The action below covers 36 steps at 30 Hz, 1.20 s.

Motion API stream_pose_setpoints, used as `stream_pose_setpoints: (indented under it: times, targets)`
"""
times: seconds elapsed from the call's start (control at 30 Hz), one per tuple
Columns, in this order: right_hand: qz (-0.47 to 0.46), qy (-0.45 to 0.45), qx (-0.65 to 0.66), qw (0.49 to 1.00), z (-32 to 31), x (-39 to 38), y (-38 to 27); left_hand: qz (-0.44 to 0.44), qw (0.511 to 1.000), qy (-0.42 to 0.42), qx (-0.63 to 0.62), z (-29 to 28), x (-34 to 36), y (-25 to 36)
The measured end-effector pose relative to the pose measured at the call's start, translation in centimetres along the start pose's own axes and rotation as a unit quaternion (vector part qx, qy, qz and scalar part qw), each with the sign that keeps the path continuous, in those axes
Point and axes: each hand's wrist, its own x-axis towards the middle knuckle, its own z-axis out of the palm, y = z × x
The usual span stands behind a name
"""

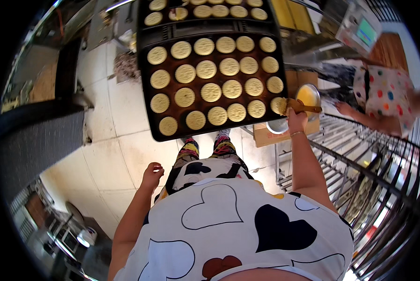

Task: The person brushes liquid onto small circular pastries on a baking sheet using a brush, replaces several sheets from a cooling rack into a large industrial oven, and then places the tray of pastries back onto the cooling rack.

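Pinched in my right hand is a wide pastry brush with a wooden handle. Its bristles lie at the round embossed cake in the near right corner of a dark baking tray. Rows of similar pale yellow cakes cover this tray. Just beyond the brush, a metal bowl holds yellow liquid. My left hand hangs low beside my body, away from the tray. Its fingers are loosely curled with a gap at the thumb, and nothing shows in them.
A second tray of cakes sits behind the first. Another metal bowl and a cardboard box are below the brush. Metal racks stand at the right. A person in a dotted top is at the far right.
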Motion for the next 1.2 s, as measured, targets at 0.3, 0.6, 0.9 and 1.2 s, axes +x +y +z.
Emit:
stream_pose_setpoints:
  times: [0.3,0.6,0.9,1.2]
  targets:
    - [-0.395,-0.492,-0.148,0.761,19.9,-21.3,-17.3,0.018,0.997,0.031,-0.075,-0.7,-0.3,-4.2]
    - [-0.462,-0.495,-0.194,0.71,24.0,-23.1,-20.5,-0.059,0.982,0.094,-0.154,-2.3,-3.5,-9.7]
    - [-0.582,-0.207,-0.239,0.749,34.9,-8.3,-31.9,-0.076,0.971,0.11,-0.199,-2.7,-3.2,-9.1]
    - [-0.416,-0.577,-0.259,0.653,24.5,-21.3,-19.0,-0.065,0.981,0.073,-0.168,-1.2,-2.2,-5.8]
